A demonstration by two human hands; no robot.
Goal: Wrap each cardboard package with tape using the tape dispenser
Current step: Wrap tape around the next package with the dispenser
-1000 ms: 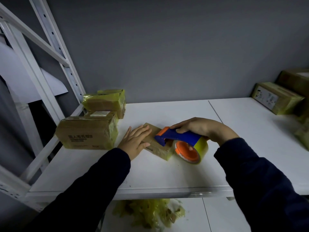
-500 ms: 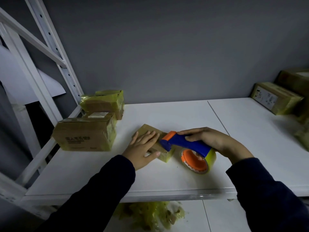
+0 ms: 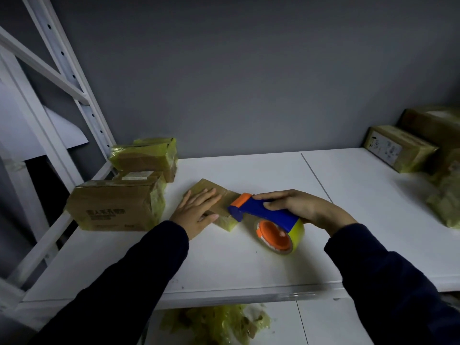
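Cardboard on the small pkg [image 3: 214,186] looks thin and already glossy w/ tape, so we'd judge it light, fairly stiff across the flat top, softer at the corners, and slick under a palm. It lies flat on the shelf [image 3: 224,267], approx mid-depth and left of centre, turned cornerwise to the front edge.

Our left hand [image 3: 196,212] lies on top w/ fingers straight and spread. Its grip is released and it's only pressing down, prob. so the pkg can't skid. Our right hand [image 3: 298,207] has its grip clenched round the blue handle of the tape dispenser [image 3: 261,212]. The orange nose sits at the pkg's right side, and the yellow roll [image 3: 297,231] hangs low, nearer the front edge. We can't tell if tape bridges nose and pkg.

Best hold, in our view: palm flat on top while tape is pulled, then take the pkg by two opposite edges to flip it, not by the slick faces.

Counts:
- 1 dispenser, 1 roll, 1 pkg under hand.
- Left back corner: 3 boxes as far as we can tell, w/ a big box [image 3: 117,207] in front and 2 behind.
- Right edge: 2 boxes plus 1 yellowish bundle [image 3: 445,202], partly cut off.
- Lower level: 1 heap of tape scraps [image 3: 214,322].
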